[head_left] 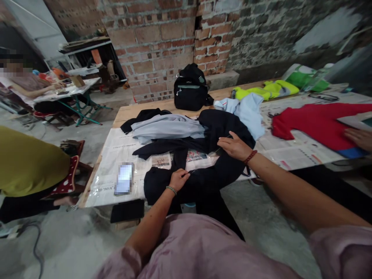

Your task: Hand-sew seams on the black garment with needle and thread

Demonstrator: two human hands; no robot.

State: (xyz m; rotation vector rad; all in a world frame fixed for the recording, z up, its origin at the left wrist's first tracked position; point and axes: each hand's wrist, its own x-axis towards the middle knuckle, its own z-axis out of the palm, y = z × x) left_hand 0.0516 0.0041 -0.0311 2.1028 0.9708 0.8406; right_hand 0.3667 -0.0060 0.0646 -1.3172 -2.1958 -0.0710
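Observation:
A black garment (215, 128) lies spread over the newspaper-covered table (116, 145) and hangs off its near edge. My left hand (178, 179) pinches the black cloth close to that edge, fingers closed on it. My right hand (234, 146) rests further back on the same garment, fingers pressed on the fabric and pinching it; a thin thread seems to run between the two hands. A grey-blue garment (168, 128) lies folded on the black one at the back left.
A phone (124, 178) lies on the newspaper at the left. A black bag (190, 88) stands at the table's far edge. Light blue (250, 110), yellow-green (267, 90) and red (319, 120) garments lie to the right, another person's hand (359, 137) on the red one. A seated person (26, 162) is at the left.

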